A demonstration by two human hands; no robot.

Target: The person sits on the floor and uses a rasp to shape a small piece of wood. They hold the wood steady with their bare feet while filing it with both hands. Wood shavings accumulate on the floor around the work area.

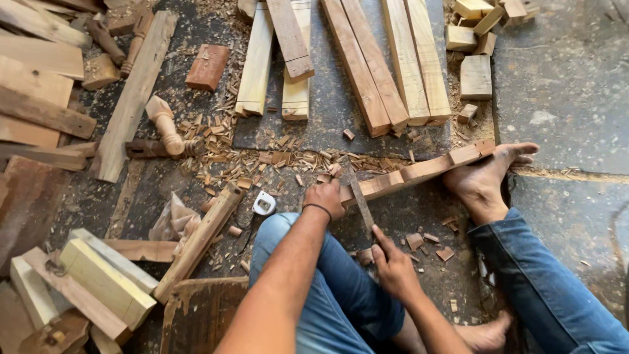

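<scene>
My left hand (325, 198) is fisted on the notched wooden strip (419, 172), which my foot (488, 174) pins to the floor. My right hand (393, 265), just below the strip, grips the chisel (360, 200), wrist bent.

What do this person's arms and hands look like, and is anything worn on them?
Both forearms are bare, with no sleeves showing and no gloves. The left hand has a thin dark band around its wrist. The right hand wears nothing: no band, watch or ring can be made out. Below the arms, blue denim trousers cover the legs.
</scene>
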